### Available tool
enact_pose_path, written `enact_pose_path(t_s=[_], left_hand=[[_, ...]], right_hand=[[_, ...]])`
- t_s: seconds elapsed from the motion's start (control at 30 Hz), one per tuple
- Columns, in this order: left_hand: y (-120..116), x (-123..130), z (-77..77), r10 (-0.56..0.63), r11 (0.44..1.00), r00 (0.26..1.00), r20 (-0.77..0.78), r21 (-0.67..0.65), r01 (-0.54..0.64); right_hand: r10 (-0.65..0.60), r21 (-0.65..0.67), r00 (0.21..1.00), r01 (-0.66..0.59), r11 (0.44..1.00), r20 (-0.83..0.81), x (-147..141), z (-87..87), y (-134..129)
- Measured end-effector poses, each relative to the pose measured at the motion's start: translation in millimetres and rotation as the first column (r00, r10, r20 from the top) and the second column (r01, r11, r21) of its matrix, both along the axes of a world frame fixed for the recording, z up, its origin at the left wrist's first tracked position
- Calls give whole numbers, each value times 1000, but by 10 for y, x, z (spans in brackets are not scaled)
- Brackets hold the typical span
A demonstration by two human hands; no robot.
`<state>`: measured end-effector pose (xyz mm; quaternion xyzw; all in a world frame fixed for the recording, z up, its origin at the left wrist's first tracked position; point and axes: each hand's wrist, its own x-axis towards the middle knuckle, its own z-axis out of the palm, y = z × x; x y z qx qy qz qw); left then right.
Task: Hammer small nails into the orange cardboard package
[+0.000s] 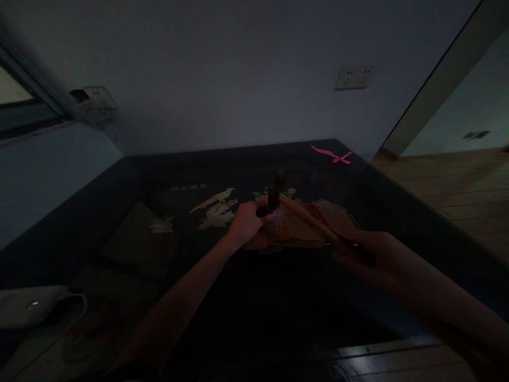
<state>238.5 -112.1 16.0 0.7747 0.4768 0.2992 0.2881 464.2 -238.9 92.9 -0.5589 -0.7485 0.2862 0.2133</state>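
Observation:
A hammer (304, 213) with a light wooden handle and a dark head is gripped in my right hand (371, 252), fingers wrapped round the handle's lower end. Its head (279, 185) points up and left, right by the fingers of my left hand (249, 218). That hand is curled, thumb and forefinger reaching toward each other beside the hammer head; whatever they pinch, if anything, is hidden. Beneath both lies a speckled, patterned piece (286, 225) with orange and red patches, partly covered by the hands; the dim light hides its material.
The dark table (246, 302) carries a bird-and-flower picture (217, 212). A pink ribbon (336, 157) lies at the far right corner. At left is a white device (32, 305) with a cable. Wall sockets (355, 78) sit above the table's back edge.

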Motion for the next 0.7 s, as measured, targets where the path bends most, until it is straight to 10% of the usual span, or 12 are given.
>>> enact_pose_path(t_s=[0.7], left_hand=[[6,0,7,-13,1000,999,-29,27,13]], right_hand=[[-26,-10,999,25,1000,-36,49,-26,-41]])
